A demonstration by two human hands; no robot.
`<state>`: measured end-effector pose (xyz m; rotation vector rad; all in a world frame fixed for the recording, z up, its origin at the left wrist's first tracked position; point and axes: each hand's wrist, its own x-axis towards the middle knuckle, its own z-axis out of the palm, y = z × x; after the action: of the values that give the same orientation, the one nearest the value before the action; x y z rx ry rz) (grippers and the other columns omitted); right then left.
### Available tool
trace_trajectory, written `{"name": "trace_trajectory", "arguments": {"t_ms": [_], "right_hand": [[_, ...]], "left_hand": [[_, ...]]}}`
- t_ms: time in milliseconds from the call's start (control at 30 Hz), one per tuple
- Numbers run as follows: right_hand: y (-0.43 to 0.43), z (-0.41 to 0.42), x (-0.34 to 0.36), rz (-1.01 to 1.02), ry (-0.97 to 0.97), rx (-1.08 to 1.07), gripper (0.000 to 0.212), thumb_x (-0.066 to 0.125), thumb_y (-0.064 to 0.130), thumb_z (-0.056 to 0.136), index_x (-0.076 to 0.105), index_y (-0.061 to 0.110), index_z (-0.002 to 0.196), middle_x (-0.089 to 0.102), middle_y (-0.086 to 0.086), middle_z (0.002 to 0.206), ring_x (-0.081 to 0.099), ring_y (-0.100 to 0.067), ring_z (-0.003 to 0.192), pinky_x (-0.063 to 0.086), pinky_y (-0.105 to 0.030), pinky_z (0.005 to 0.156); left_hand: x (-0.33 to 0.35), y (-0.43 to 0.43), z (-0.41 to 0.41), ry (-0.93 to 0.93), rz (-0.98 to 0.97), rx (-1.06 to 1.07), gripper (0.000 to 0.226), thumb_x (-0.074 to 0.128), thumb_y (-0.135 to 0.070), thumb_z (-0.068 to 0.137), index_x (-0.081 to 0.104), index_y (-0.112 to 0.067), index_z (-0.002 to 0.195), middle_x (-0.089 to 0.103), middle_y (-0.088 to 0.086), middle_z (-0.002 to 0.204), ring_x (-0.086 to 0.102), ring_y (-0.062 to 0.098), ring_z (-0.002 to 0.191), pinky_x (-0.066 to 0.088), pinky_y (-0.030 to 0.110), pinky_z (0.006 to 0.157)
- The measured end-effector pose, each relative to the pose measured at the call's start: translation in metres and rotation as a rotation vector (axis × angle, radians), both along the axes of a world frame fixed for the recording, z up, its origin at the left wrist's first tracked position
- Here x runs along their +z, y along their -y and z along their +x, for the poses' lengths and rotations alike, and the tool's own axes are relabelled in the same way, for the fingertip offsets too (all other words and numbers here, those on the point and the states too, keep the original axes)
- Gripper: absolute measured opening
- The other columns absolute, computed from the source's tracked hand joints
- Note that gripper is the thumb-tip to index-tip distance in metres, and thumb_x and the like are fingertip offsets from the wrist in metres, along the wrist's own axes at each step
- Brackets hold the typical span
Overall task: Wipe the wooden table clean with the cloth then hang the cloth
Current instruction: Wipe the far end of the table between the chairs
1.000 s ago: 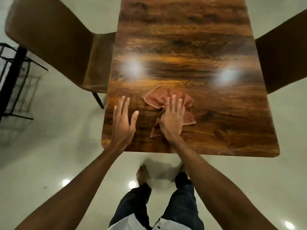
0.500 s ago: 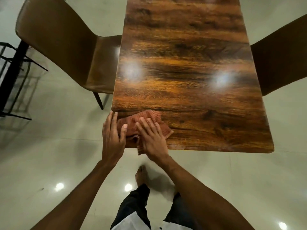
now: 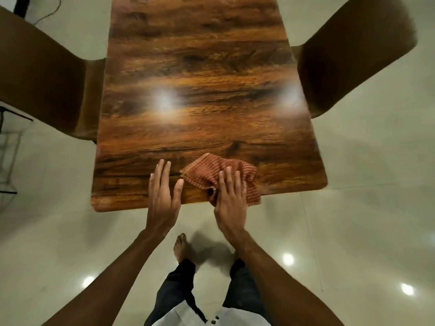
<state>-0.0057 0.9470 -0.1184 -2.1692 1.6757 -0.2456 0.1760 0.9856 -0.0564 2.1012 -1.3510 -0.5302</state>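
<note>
A dark glossy wooden table (image 3: 200,95) stretches away from me. A crumpled red-brown checked cloth (image 3: 207,171) lies at the table's near edge, right of centre, with one corner hanging over the edge. My right hand (image 3: 229,198) presses flat on the cloth, fingers together and extended. My left hand (image 3: 162,196) rests flat on the bare wood just left of the cloth, fingers apart, holding nothing.
A brown chair (image 3: 42,78) stands at the table's left side and another brown chair (image 3: 348,55) at its right. A black wire rack (image 3: 9,147) is on the far left. My legs and bare feet (image 3: 180,245) stand on the pale tiled floor.
My right hand has swept the cloth from the near left corner rightward along the near edge. My left hand has shifted right along the edge too.
</note>
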Motion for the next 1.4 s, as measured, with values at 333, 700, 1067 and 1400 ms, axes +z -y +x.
{"name": "trace_trajectory", "arguments": {"t_ms": [333, 700, 1067, 1400], "right_hand": [[0.059, -0.153, 0.005, 0.011, 0.007, -0.231, 0.065, 0.021, 0.039, 0.104, 0.021, 0.017, 0.165, 0.012, -0.006, 0.174, 0.004, -0.030, 0.161, 0.009, -0.054, 0.130], [0.110, -0.211, 0.004, 0.022, 0.009, -0.192, 0.066, 0.033, 0.031, 0.102, 0.017, 0.018, 0.166, 0.009, -0.005, 0.174, 0.001, -0.029, 0.161, 0.008, -0.052, 0.131], [0.227, -0.180, 0.012, 0.055, -0.076, -0.086, 0.069, 0.037, 0.040, 0.109, 0.007, 0.019, 0.167, 0.001, -0.009, 0.175, -0.003, -0.032, 0.161, 0.003, -0.052, 0.131], [0.247, -0.067, 0.011, -0.047, -0.112, 0.263, 0.060, 0.028, 0.032, 0.110, 0.013, 0.016, 0.166, 0.002, -0.008, 0.175, -0.001, -0.030, 0.161, 0.005, -0.049, 0.131]], "left_hand": [[0.003, 0.046, -0.137, -0.010, 0.020, -0.115, 0.062, 0.032, -0.047, 0.104, 0.027, -0.018, 0.159, 0.018, 0.000, 0.169, 0.015, 0.016, 0.156, 0.007, 0.040, 0.128], [0.001, 0.087, -0.202, -0.037, 0.042, -0.173, 0.067, 0.027, -0.056, 0.102, 0.026, -0.021, 0.159, 0.016, -0.002, 0.169, 0.012, 0.016, 0.156, 0.006, 0.041, 0.128], [0.005, 0.117, -0.170, -0.025, 0.032, -0.103, 0.063, 0.035, -0.044, 0.102, 0.030, -0.014, 0.157, 0.022, 0.002, 0.167, 0.017, 0.016, 0.155, 0.007, 0.042, 0.129], [-0.009, 0.136, -0.099, -0.031, 0.022, -0.016, 0.063, 0.034, -0.047, 0.103, 0.025, -0.019, 0.159, 0.017, -0.002, 0.169, 0.012, 0.010, 0.155, 0.002, 0.035, 0.128]]}}
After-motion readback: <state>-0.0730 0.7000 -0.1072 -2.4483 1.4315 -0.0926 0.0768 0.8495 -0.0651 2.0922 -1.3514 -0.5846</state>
